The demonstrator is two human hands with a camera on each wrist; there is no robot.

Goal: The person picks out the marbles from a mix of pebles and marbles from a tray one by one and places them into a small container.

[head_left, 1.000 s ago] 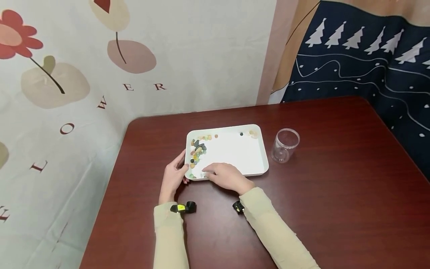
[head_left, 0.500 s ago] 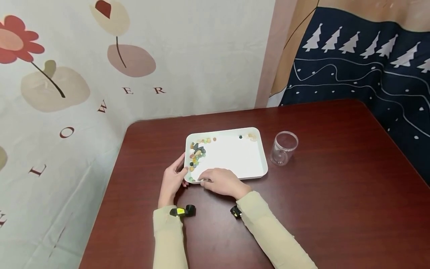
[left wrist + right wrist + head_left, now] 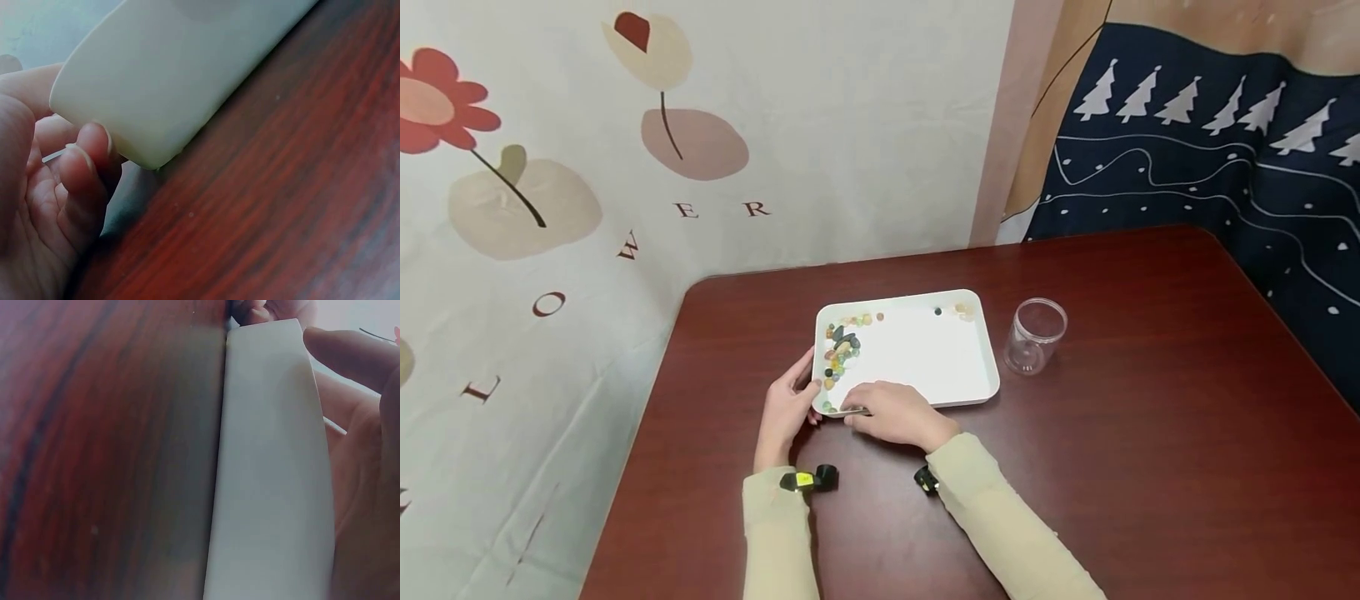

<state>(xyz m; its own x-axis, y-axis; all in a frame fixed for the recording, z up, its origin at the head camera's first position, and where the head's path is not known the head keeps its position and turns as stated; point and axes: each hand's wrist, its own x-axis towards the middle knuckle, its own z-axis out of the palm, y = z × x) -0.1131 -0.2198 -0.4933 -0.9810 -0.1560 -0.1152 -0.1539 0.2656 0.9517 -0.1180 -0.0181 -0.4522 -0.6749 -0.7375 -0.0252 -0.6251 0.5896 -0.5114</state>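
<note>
A shallow white tray [image 3: 917,358] lies on the table, with several small coloured pebbles [image 3: 844,347] gathered along its left side. My left hand [image 3: 787,412] grips the tray's left edge near the front corner; the left wrist view shows the fingers [image 3: 94,144] curled against its outer wall. Over the near rim reaches my right hand [image 3: 897,413], fingers bent down into the tray. Its thumb [image 3: 347,353] lies along the rim in the right wrist view. Whether the right fingertips hold a pebble I cannot tell, as the hand covers that spot.
Right of the tray stands a clear jar [image 3: 1036,335], upright and uncovered. A dark pebble [image 3: 937,312] and a few pale ones [image 3: 963,311] lie in the tray's far right corner. The reddish-brown table [image 3: 1150,417] meets a hanging printed cloth [image 3: 865,167] behind.
My right hand has moved slightly left and toward the near rim, its fingers lower in the tray and covering pebbles seen earlier. The left hand keeps its hold on the tray.
</note>
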